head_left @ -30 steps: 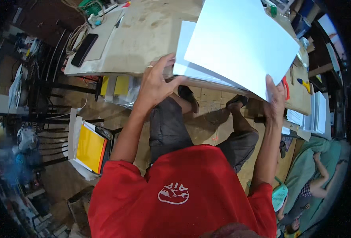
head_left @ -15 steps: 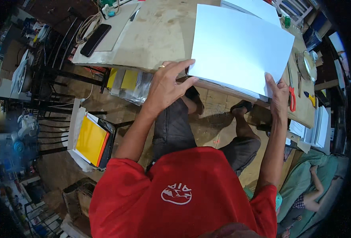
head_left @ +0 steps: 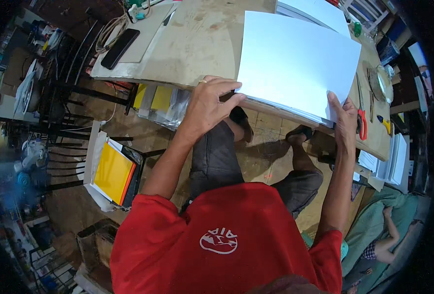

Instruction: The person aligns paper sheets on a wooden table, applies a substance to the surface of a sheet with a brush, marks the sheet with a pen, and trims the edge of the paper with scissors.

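Note:
A stack of white paper sheets (head_left: 298, 63) lies at the near edge of the table, its front side jutting slightly over it. At its near left corner is my left hand (head_left: 208, 104), index fingertip and thumb closed against the stack's side. The near right corner sits in my right hand (head_left: 343, 120), thumb on top and the other fingers at the side and underneath, partly hidden. Beyond it, more white paper (head_left: 320, 15) lies on the table. Right of my right hand are red-handled scissors (head_left: 361, 123).
A black phone (head_left: 120, 49) and a coiled cable (head_left: 110, 33) lie on the table (head_left: 192, 54) at left. A round roll of tape (head_left: 381, 84) and a yellow-black tool (head_left: 384, 124) are at right. A chair holds yellow folders (head_left: 113, 172). Another person lies on green cloth (head_left: 374, 223).
The far edge of the top sheets has come slightly down and nearer, so more of the paper behind shows. Both hands stay at the near corners.

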Motion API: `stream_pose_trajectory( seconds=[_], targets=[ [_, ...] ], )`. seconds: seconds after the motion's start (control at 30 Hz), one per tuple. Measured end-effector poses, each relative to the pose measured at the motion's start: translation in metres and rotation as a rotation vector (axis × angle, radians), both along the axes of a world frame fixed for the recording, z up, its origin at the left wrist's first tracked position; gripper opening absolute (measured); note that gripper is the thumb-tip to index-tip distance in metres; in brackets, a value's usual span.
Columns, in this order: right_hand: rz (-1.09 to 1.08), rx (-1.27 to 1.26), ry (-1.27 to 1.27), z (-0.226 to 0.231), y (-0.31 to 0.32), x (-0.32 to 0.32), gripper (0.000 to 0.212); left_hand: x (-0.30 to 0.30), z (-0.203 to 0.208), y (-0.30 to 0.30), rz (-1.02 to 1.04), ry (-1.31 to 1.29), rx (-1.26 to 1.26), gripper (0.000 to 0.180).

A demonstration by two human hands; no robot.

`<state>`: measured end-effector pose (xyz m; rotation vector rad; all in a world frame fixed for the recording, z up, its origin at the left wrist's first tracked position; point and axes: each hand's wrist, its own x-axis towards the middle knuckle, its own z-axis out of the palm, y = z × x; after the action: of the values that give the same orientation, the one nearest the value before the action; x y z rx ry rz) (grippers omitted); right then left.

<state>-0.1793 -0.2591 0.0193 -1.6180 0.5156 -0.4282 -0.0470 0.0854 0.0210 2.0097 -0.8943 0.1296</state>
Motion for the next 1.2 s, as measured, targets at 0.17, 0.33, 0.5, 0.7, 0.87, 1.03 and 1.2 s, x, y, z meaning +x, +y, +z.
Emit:
stream_pose_trajectory(
  seconds=[0.17, 0.33, 0.5, 0.7, 0.87, 1.03, 1.2],
  targets=[
    [-0.055, -0.023, -0.034, 0.007, 0.015, 0.001, 0.038, 0.000, 0.000, -0.003, 0.028, 0.020, 0.023, 0.027],
    [0.025, -0.187, 0.137, 0.025, 0.003, -0.003, 0.053, 0.007, -0.002, -0.003, 0.026, -0.035, 0.107, 0.026],
    [0.140, -0.136, 0.230, 0.035, -0.014, -0.011, 0.056, 0.004, 0.003, 0.000, 0.061, -0.020, 0.128, 0.025],
    [0.127, -0.087, 0.190, 0.024, -0.015, -0.024, 0.054, 0.004, -0.004, -0.003, 0.056, 0.207, 0.039, 0.027],
    [0.105, -0.080, 0.149, 0.017, -0.012, -0.024, 0.050, 0.006, 0.001, 0.000, 0.052, 0.249, 0.064, 0.029],
    [0.031, -0.227, 0.077, 0.009, -0.005, -0.028, 0.047, 0.002, 0.009, -0.004, 0.069, 0.239, 0.103, 0.029],
    [0.047, -0.607, 0.097, 0.012, 0.006, -0.054, 0.021, 0.002, 0.007, -0.002, 0.063, 0.247, 0.096, 0.028]
  ],
)
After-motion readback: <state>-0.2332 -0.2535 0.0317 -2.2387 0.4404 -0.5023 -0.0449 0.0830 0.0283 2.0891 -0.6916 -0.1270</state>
